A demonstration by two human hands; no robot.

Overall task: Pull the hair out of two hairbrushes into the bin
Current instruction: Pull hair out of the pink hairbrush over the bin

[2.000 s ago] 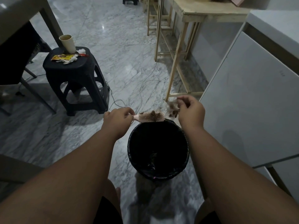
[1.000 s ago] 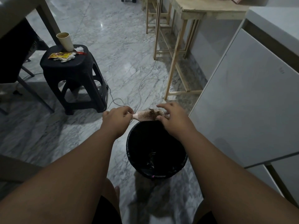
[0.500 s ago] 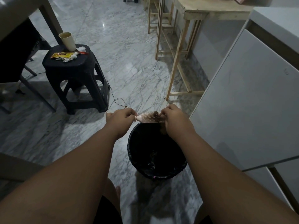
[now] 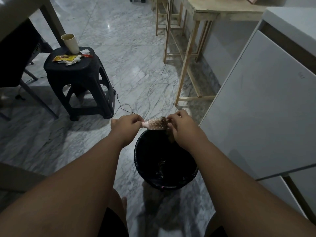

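Holding a pink hairbrush (image 4: pixel 156 124) over the black bin's (image 4: pixel 192 175) far rim, left hand (image 4: pixel 125 126) fisted round the handle. Right hand (image 4: pixel 181 126) fingers pinching a brown hair clump (image 4: pixel 170 135) at the brush tip, w/ more hair at the bin's bottom.

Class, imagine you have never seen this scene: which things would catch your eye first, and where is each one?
First, the two hands at the centre: the left hand grips the handle of a pink hairbrush while the right hand picks hair at its far end. Just below them stands a black bin on the marble floor. At upper left, a dark plastic stool carries a paper cup and crumpled wrappers.
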